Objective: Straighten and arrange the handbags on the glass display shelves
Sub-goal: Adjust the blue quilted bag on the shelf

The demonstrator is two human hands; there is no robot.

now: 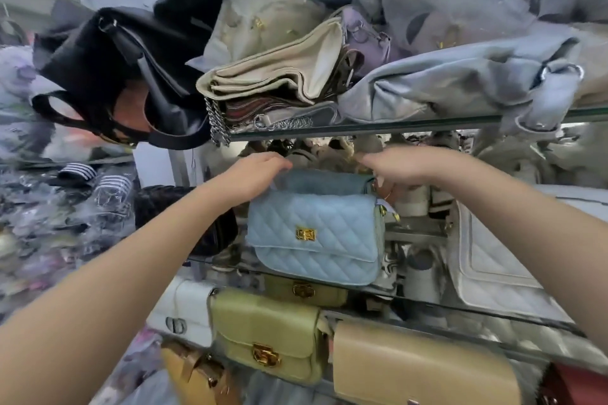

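Observation:
A light blue quilted handbag [316, 237] with a gold clasp stands upright on the middle glass shelf [467, 307]. Right behind it stands a darker teal bag [324, 181]. My left hand [255, 176] grips the left top corner of this pair of bags. My right hand [393, 168] holds the right top corner, its fingers curled over the teal bag's edge. Which of the two bags each hand holds I cannot tell exactly. Both forearms reach in from the bottom corners.
The upper glass shelf [378, 128] carries a beige folded bag [279, 76], a grey bag [460, 82] and a black bag [108, 76] hanging off its left end. A white quilted bag [490, 260] lies right. Below sit olive [269, 335], tan [418, 368] and white [187, 309] bags.

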